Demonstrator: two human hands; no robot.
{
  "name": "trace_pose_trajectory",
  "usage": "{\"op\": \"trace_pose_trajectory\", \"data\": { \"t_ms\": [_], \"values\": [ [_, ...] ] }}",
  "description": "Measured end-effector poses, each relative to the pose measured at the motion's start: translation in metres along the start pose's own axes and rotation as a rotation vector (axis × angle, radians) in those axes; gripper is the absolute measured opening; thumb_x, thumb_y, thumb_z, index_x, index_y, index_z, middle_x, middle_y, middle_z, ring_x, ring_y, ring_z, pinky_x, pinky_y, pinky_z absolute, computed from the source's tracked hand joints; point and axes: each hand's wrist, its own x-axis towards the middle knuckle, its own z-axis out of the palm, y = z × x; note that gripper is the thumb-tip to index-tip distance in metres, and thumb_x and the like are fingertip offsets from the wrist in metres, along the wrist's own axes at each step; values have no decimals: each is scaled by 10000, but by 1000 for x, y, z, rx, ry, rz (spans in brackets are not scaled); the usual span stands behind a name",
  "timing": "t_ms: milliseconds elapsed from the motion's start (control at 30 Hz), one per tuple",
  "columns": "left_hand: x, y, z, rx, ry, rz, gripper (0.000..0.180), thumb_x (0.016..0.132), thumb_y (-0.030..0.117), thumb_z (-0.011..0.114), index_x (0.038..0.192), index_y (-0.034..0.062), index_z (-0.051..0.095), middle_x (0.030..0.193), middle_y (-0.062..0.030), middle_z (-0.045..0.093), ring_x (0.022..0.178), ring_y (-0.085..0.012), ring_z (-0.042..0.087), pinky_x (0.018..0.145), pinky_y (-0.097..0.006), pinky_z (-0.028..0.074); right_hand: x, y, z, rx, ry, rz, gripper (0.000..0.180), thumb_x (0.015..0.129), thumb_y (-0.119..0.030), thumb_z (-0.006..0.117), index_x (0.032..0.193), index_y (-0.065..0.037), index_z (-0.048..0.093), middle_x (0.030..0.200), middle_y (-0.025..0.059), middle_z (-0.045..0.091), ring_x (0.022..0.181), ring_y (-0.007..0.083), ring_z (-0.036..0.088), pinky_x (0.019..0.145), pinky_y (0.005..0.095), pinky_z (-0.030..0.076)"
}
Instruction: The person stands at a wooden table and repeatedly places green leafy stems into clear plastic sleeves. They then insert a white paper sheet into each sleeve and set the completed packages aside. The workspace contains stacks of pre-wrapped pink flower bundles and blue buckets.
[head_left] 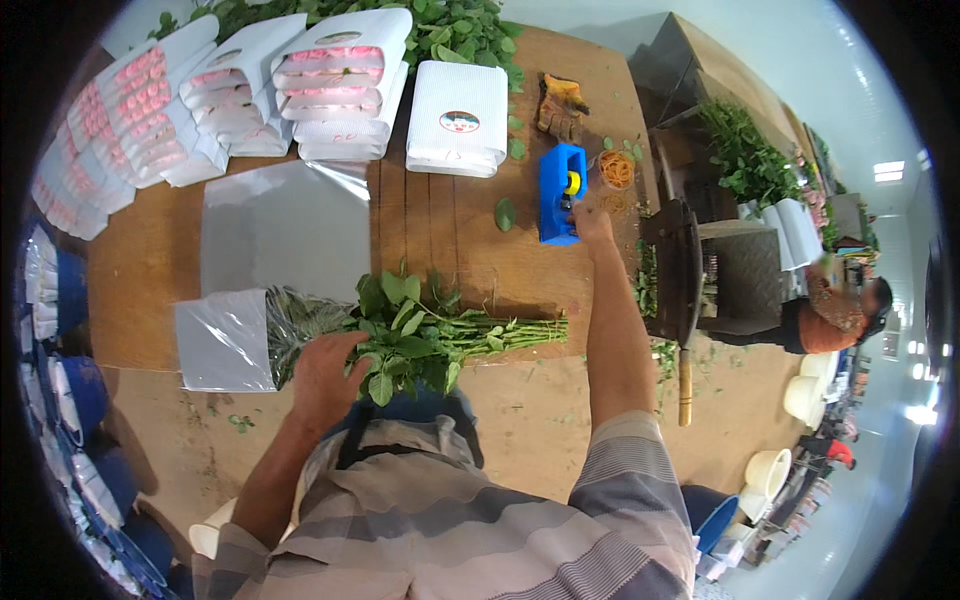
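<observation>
A bunch of leafy green flower stems (pixel 425 330) lies along the table's near edge, its cut ends to the right. Its left end is wrapped in a clear plastic sleeve (pixel 222 340) over a greyish wrap; the blooms are hidden. My left hand (pixel 328 378) is curled over the bunch where sleeve and leaves meet, holding it. My right hand (pixel 593 222) reaches to the front of a blue tape dispenser (pixel 562 190) with a yellow-cored roll. Its fingers are closed at the tape end there; the strip itself is too small to see.
Clear plastic sheets (pixel 285 225) lie left of centre. White-wrapped bunches of pink roses (pixel 140 100) are stacked at far left, beside a white packet (pixel 457 115). A worn glove (pixel 562 105) and a tub of rubber bands (pixel 615 170) are near the dispenser. Another person (pixel 835 310) works at right.
</observation>
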Motion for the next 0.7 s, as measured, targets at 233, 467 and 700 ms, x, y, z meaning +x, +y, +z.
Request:
{"op": "trace_pose_trajectory", "data": {
  "t_ms": [233, 467, 700],
  "values": [
    [54, 69, 60, -215, -147, -14, 298, 875, 186, 710, 1149, 80, 663, 1031, -139, 703, 958, -328, 671, 812, -425, 529, -67, 10, -53, 112, -52, -46, 368, 871, -299, 692, 727, 40, 707, 643, 107, 665, 575, 158, 609, 559, 348, 491],
    [187, 111, 208, -843, -582, -317, 415, 1003, 275, 597, 1309, -4, 568, 1141, -126, 697, 1007, -206, 672, 857, -330, 544, -276, 100, -66, 536, -94, 302, 262, 894, -173, 678, 829, 78, 716, 680, 90, 676, 612, 108, 610, 587, 289, 502],
    [238, 171, 282, -1266, -302, -773, 307, 968, 289, 657, 1171, 63, 618, 1139, -107, 697, 1038, -172, 656, 930, -379, 507, -305, 127, -48, 313, 21, 334, 260, 874, -209, 665, 933, 34, 735, 796, 147, 736, 719, 227, 709, 677, 355, 545]
  ]
}}
